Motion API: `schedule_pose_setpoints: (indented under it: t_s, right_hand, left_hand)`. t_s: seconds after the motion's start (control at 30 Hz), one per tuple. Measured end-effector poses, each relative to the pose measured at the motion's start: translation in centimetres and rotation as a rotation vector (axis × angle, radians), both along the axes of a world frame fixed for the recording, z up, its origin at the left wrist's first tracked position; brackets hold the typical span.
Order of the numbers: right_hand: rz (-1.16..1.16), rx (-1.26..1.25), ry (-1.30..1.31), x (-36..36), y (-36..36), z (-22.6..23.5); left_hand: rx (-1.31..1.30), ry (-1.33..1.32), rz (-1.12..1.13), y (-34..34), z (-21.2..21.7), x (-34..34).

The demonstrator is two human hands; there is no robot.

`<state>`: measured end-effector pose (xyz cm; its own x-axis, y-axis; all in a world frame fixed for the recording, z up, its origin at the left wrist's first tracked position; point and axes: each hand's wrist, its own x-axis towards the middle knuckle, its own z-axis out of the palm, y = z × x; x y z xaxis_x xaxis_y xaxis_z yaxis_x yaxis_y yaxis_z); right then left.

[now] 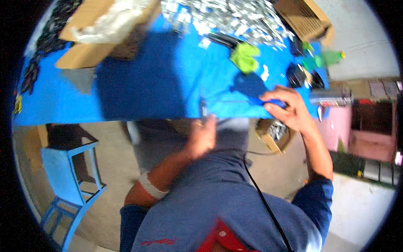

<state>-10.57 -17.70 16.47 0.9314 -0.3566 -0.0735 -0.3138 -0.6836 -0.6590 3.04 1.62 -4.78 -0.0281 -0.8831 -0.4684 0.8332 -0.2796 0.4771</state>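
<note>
At the centre, along the front edge of the blue-covered table (54,103), the left hand (202,136), blurred, appears to pinch one small metal piece (204,108), while the right hand (290,107), right of centre, grips one blue-handled screwdriver (276,102), its thin shaft pointing left toward the piece. A broad, partly shadowed stretch of cloth spreads left of the hands; three cardboard boxes are visible, one upper left (84,55), one upper right (303,19), one below the edge (280,145), beside one green bottle (325,59) at right.

Blur smears the left hand (202,137) and its small piece (204,108), while the top edge crops the silvery pile (239,20).
</note>
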Motion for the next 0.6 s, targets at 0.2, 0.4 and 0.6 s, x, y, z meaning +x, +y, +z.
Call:
schedule_pose_setpoints:
  t_s: [0.2,0.4,0.6]
  right_hand:
    - [-0.433,-0.023,0.146,-4.2,0.0,0.9]
    - [-0.443,0.179,0.180,-1.1,-0.7,1.4]
    - [-0.307,0.164,0.060,-1.2,-2.4,0.3]
  left_hand:
    - [0.187,-0.493,-0.022,-0.9,6.4,-3.0]
    - [0.196,-0.322,0.134,-2.0,5.1,-2.9]
    - [0.157,-0.409,0.177,-2.1,4.5,-2.8]
